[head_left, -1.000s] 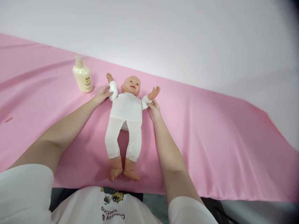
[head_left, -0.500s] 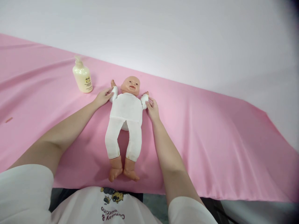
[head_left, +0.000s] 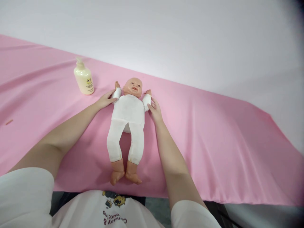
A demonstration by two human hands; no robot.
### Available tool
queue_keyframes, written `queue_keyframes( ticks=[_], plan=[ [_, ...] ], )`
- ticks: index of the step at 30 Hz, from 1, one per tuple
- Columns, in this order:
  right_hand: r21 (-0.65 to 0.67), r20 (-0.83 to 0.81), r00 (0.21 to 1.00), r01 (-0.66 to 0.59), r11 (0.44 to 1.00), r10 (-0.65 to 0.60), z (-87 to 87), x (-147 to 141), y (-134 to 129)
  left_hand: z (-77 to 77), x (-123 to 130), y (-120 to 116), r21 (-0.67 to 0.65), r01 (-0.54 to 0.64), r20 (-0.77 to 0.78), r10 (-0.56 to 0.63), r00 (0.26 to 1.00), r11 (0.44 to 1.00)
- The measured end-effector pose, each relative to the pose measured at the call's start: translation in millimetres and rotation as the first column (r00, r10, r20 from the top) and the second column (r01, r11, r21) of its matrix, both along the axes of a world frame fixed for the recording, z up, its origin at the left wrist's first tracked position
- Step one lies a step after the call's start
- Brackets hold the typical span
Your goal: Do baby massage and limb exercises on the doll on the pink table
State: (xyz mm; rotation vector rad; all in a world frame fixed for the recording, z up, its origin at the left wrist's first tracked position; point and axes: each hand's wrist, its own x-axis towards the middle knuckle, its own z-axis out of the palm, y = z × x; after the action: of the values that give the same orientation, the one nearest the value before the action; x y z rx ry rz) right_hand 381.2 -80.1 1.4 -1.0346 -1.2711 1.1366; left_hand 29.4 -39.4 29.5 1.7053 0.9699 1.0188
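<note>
A baby doll (head_left: 129, 109) with a white cloth body lies on its back on a pink cloth (head_left: 213, 142), its head away from me and its bare feet toward me. My left hand (head_left: 106, 99) grips the doll's arm on the left side, thumb and fingers around the white upper part. On the other side, my right hand (head_left: 155, 110) holds the doll's other arm between thumb and fingers. Both doll arms are bent upward beside the head, with the small plastic hands showing above my fingers.
A cream pump bottle (head_left: 84, 79) stands on the cloth to the left of the doll's head. Far left lies a small orange-brown strip (head_left: 9, 122). A white wall or surface (head_left: 166, 38) borders the cloth's far edge. The cloth's near edge hangs in front of my body.
Both doll arms have shifted slightly inward and up, closer to the head, moved by my hands. The doll's body and the bottle have stayed in place.
</note>
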Motion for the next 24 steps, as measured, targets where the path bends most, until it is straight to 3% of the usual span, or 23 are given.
queue_keyframes(
  ticks=[9, 17, 24],
  plan=[
    [0.006, -0.119, 0.993, -0.017, 1.000, 0.017, 3.5, -4, -1, 7.3, 3, -2, -0.183, 0.020, 0.298, 0.036, 0.954, 0.983],
    [0.001, -0.211, 0.974, -0.083, 0.997, 0.081, 2.2, -2, 0, 7.8, 0, -2, -0.250, 0.098, 0.412, 0.015, 0.911, 0.963],
    [-0.023, -0.206, 0.970, -0.141, 0.990, 0.133, 4.9, -1, -3, 3.3, -6, 3, -0.310, 0.246, 0.415, -0.101, 0.904, 0.918]
  ],
)
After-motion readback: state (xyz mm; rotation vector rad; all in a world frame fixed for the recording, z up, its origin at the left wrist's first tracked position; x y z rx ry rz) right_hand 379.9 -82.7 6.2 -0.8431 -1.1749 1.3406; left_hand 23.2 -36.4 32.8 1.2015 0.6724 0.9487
